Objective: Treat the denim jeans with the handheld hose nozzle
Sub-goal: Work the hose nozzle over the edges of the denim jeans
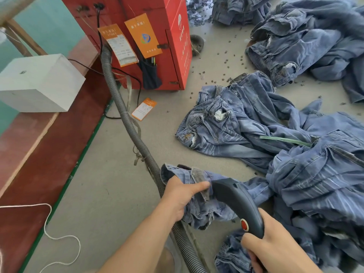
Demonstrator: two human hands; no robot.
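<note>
The left hand (180,196) pinches the waist of some jeans (199,201) and lifts it off the floor (110,194). The right hand (275,243) grips the dark nozzle (236,201), and its tip touches the jeans. A gray hose (126,115) runs back to a red box (157,36). More jeans (246,125) lie nearby.

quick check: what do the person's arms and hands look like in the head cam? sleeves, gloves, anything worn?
Both forearms enter from the bottom edge and are bare as far as the frame shows: no sleeve cuff in view. The left hand and right hand wear no gloves. No watch, ring, band or marking shows on either wrist or on the visible fingers. Upper arms are out of frame, so short sleeves cannot be ruled out.
</note>
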